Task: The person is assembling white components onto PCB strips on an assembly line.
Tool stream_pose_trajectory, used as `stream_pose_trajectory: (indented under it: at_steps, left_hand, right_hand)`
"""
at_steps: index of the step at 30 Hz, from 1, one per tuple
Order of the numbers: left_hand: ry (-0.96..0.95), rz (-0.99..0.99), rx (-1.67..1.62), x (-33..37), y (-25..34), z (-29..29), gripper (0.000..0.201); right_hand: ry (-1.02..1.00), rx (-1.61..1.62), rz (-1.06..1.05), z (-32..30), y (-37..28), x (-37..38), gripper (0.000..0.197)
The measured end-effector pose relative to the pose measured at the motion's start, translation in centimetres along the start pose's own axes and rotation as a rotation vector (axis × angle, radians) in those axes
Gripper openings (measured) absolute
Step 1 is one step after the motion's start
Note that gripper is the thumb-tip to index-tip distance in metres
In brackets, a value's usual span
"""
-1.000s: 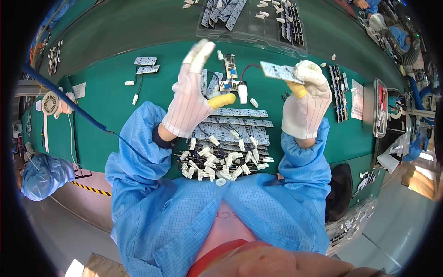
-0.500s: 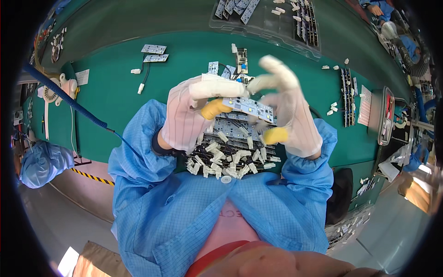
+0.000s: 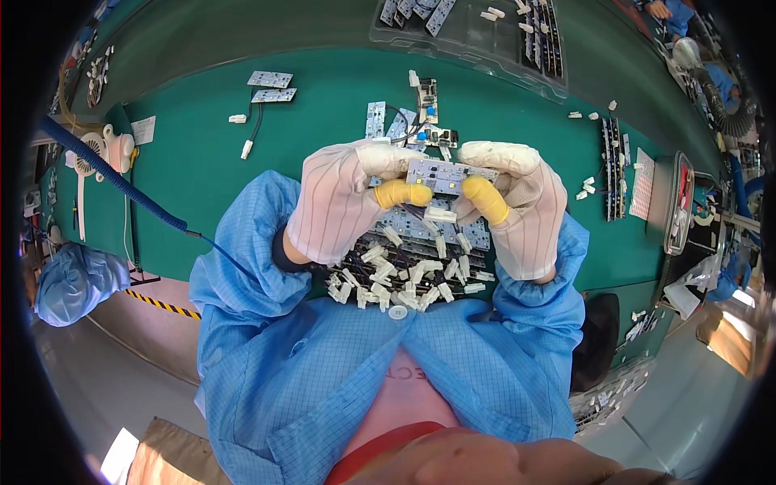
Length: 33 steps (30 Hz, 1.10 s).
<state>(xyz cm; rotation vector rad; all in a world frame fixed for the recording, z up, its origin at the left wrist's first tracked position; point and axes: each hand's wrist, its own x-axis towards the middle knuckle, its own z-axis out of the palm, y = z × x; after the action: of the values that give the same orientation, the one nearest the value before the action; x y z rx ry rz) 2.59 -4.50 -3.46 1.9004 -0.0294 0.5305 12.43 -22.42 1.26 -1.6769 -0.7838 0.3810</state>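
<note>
A white circuit board with small square LEDs is held up level between my two gloved hands. The thumb and fingers of my left hand, with a yellow cot on the thumb, pinch its left end. My right hand, also with a yellow thumb cot, grips the right end. A white plug connector hangs just below the board. Under my hands lies a pile of similar boards with many white connectors at its near side. Beyond my hands are boards with dark and blue parts.
Two boards with leads lie at the far left of the green mat. A clear plastic tray of boards stands at the back. Stacked boards lie at right, near a clear box. A blue coiled cord crosses the left.
My right hand has come down and closed on the board's right end, its fingers no longer raised. The board has turned from slanted to nearly level.
</note>
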Motion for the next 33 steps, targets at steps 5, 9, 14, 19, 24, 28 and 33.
stream_pose_trajectory:
  at_steps: [5,9,14,19,24,28,33]
  left_hand:
    - [0.030,-0.015,-0.076,0.7,1.6,0.1,0.042]
    - [0.060,-0.073,-0.180,0.3,0.9,-0.1,0.047]
    - [0.048,-0.066,-0.040,0.3,0.9,-0.7,0.049]
    - [0.001,-0.234,-0.268,0.8,2.2,-0.3,0.052]
    - [-0.138,-0.184,-0.238,0.0,1.7,-0.7,0.053]
    - [-0.081,-0.180,-0.481,-0.3,1.3,-0.5,0.047]
    - [-0.070,-0.112,-0.467,-0.5,0.6,-0.5,0.047]
  right_hand:
    - [-0.120,0.279,0.261,-0.9,-0.3,0.4,0.032]
    - [-0.149,0.471,0.292,-0.9,-0.4,0.2,0.038]
    - [-0.168,0.432,0.285,-1.0,-0.8,0.1,0.044]
    - [-0.141,0.419,0.302,-1.0,-0.9,0.0,0.056]
    - [-0.047,-0.022,0.102,-2.6,1.0,-1.3,0.084]
    - [0.054,-0.949,-0.018,-8.6,6.8,-5.4,0.092]
    - [0.062,-1.348,0.207,-8.4,9.2,-8.9,0.099]
